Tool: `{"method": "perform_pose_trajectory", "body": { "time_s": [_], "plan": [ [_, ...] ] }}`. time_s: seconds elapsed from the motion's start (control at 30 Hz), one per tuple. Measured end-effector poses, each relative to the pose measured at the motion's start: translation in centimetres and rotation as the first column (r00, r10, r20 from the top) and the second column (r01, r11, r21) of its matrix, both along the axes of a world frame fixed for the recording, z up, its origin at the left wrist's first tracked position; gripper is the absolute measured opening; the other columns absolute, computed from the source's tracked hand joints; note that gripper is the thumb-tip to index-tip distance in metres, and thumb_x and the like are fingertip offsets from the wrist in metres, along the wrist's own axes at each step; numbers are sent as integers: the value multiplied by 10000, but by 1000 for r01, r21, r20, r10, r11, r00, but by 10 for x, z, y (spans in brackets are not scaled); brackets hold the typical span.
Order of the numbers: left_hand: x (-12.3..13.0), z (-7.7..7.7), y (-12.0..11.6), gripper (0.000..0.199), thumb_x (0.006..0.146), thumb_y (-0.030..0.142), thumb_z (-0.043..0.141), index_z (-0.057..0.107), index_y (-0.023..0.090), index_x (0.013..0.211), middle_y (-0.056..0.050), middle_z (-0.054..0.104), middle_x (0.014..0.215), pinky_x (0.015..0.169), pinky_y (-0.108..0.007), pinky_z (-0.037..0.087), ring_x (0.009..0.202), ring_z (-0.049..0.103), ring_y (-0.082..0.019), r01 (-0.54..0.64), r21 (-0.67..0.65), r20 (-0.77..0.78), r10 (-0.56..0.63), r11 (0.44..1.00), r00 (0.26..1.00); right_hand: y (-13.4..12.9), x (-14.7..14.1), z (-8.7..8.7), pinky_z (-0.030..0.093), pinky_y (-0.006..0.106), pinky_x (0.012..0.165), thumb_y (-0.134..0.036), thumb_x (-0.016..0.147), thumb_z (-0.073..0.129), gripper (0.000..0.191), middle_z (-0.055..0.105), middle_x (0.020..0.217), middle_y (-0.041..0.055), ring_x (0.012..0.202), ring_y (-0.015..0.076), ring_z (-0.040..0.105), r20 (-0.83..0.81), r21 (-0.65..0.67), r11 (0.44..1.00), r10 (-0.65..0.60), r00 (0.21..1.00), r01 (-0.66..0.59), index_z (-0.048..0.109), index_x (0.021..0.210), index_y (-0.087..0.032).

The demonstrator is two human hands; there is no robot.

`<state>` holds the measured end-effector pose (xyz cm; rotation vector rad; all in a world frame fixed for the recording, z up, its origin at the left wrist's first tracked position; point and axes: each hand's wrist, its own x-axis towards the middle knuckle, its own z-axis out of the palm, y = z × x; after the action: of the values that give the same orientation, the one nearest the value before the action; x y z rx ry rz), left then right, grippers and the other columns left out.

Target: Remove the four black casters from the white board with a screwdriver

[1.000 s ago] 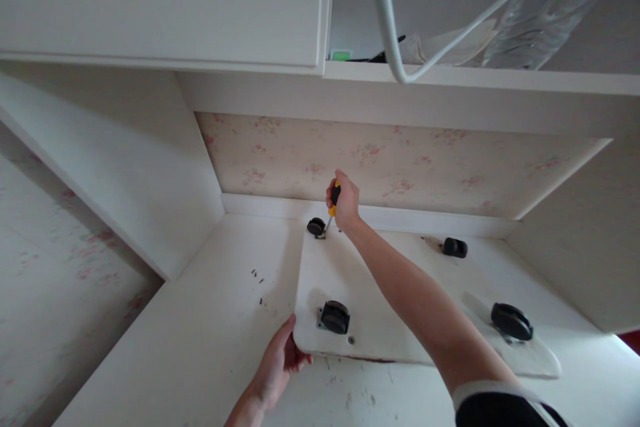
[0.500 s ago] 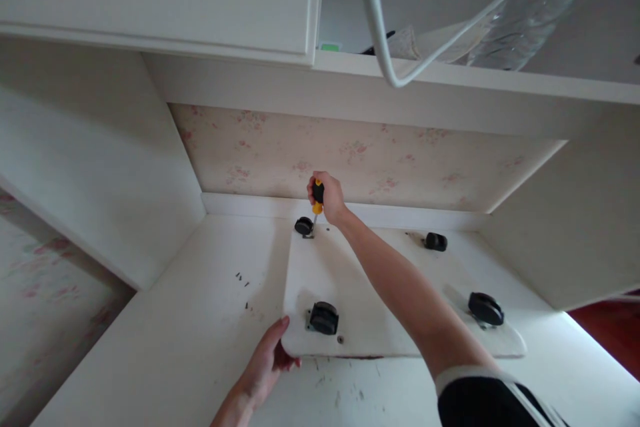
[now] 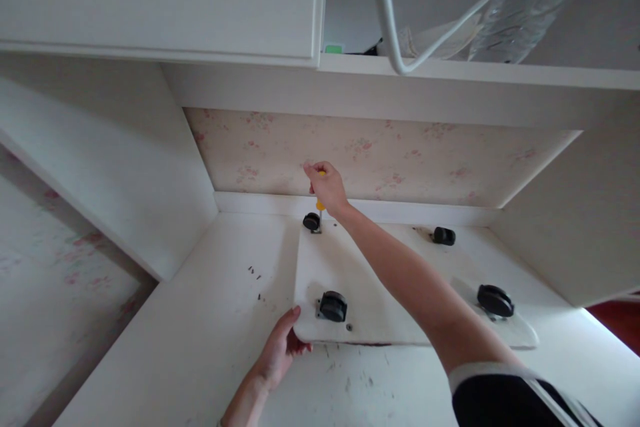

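Note:
My right hand (image 3: 327,187) is closed around the yellow and black handle of a screwdriver (image 3: 321,204), its thumb raised off to the left. The shaft points down at the mounting plate of the far left caster (image 3: 311,221). That caster sits on a white board (image 3: 385,293) with rounded corners. My left hand (image 3: 283,345) grips the board's near left corner, thumb on the edge and fingers partly underneath. Close to it is the near left caster (image 3: 333,306). Two more black casters, the far right one (image 3: 444,235) and the near right one (image 3: 495,300), are fixed to the board.
Several small dark screws (image 3: 255,273) lie on the white desktop (image 3: 225,320) left of the board. Overhead are a cabinet door (image 3: 200,13) and a shelf (image 3: 450,72) with a plastic bottle (image 3: 530,13). A white looped bar (image 3: 387,7) hangs in front.
The view has shifted slightly, moving the scene right. My right hand's grip on the screwdriver handle has turned, with the thumb now extended. My left hand still holds the corner.

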<state>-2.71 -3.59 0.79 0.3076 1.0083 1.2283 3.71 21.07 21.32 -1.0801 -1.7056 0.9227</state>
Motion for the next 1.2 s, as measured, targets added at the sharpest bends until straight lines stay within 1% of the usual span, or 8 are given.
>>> {"method": "perform_pose_trajectory", "body": {
  "time_s": [0.1,0.23,0.47,0.63,0.8,0.9,1.1,1.2],
  "plan": [
    [-1,1,-2,394,759,519,715,622,145,840,-27,679,692,482,-224,404,517,573,-107,-2,8,-4,2,1000,1000,5,9,10,452,270,665,-495,896,482,289,671,779,45,731,178,640,273,128,992,-33,961,-2,585,906,-225],
    [-1,3,-3,363,800,498,681,620,143,852,-40,693,740,501,-225,422,537,578,-105,10,24,-1,-10,1000,1000,23,23,32,447,342,751,-433,724,718,277,693,827,142,917,294,643,467,148,989,-45,883,-28,650,793,-173],
    [2,8,-2,347,784,471,714,628,149,883,-43,697,782,518,-232,452,599,587,-114,-17,26,16,17,999,1000,46,26,61,430,332,630,-412,633,820,280,632,586,78,706,253,647,682,85,982,65,728,-167,644,643,-194],
    [1,8,-2,362,778,486,711,633,142,860,-33,679,726,494,-230,420,545,563,-105,-18,31,-8,18,999,1000,46,22,69,404,303,558,-248,444,920,332,561,482,5,551,194,592,714,23,969,155,683,-245,613,563,-204],
    [1,10,-4,368,791,497,695,626,143,858,-32,672,734,493,-231,404,549,560,-106,-4,39,-13,4,999,1000,44,16,60,440,343,602,-491,629,816,379,470,409,-8,554,214,601,654,103,978,70,754,-181,573,517,-223],
    [1,11,-5,356,800,492,687,627,148,870,-32,676,767,506,-230,407,571,559,-104,-1,48,-10,2,999,1000,43,15,59,428,338,627,-398,633,831,336,492,438,4,625,222,617,655,92,978,80,751,-185,572,521,-216],
    [2,8,-4,371,785,512,687,626,152,845,-25,664,741,503,-231,390,545,553,-97,6,44,-15,-6,999,1000,45,25,69,405,304,569,-318,514,893,338,490,430,-49,501,162,547,709,-27,970,188,680,-241,568,526,-224],
    [2,8,-5,368,785,505,692,633,153,871,-33,676,777,516,-236,404,564,559,-99,-2,40,-9,2,999,1000,43,28,68,410,331,602,-240,495,901,347,464,411,-25,561,206,582,617,81,981,90,782,-177,555,491,-215]
  ]
}}
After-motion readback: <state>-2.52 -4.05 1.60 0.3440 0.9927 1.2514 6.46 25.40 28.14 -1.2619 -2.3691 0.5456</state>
